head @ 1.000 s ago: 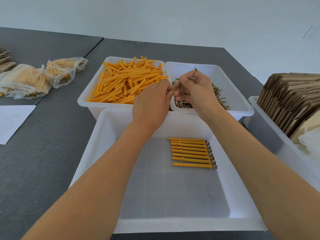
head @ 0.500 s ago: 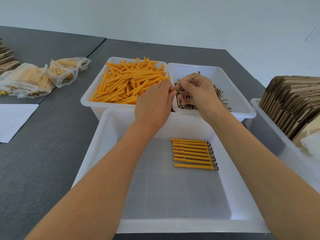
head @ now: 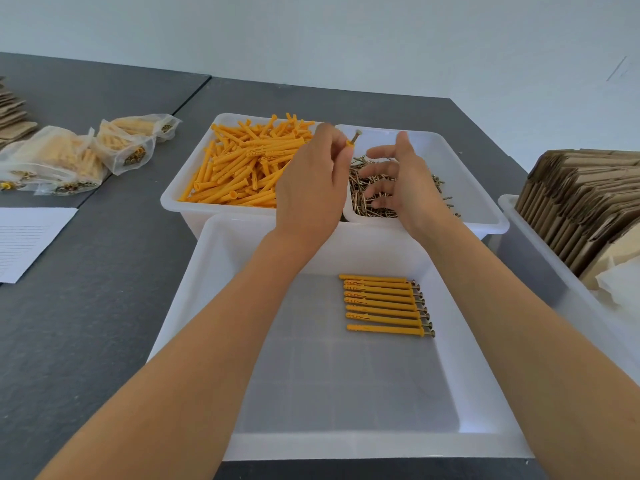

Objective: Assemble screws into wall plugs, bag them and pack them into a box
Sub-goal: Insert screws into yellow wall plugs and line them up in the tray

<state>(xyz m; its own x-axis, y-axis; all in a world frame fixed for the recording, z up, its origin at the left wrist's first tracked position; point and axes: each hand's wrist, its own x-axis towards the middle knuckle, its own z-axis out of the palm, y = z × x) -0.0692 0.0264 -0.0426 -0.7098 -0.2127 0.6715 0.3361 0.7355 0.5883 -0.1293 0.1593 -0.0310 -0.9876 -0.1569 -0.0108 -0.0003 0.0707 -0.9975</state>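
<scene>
My left hand (head: pixel 313 188) grips an orange wall plug with a screw (head: pixel 352 139) sticking out of its top, held upright between the two back tubs. Fingers spread, my right hand (head: pixel 398 183) hovers over the loose screws (head: pixel 372 206) in the right tub (head: pixel 464 161) and holds nothing. The left tub (head: pixel 187 188) is heaped with orange wall plugs (head: pixel 242 168). Several assembled plugs with screws (head: pixel 384 304) lie in a neat row in the large near tub (head: pixel 214 258).
Filled plastic bags (head: pixel 69 157) lie on the grey table at the left, beside a white sheet of paper (head: pixel 24 237). Stacked flat cardboard boxes (head: pixel 581 202) stand in a bin at the right. More cardboard (head: pixel 10 116) sits far left.
My right hand let go of the screw and opened over the screw tub. The screw now sits deep in the plug, which my left hand has lifted upright.
</scene>
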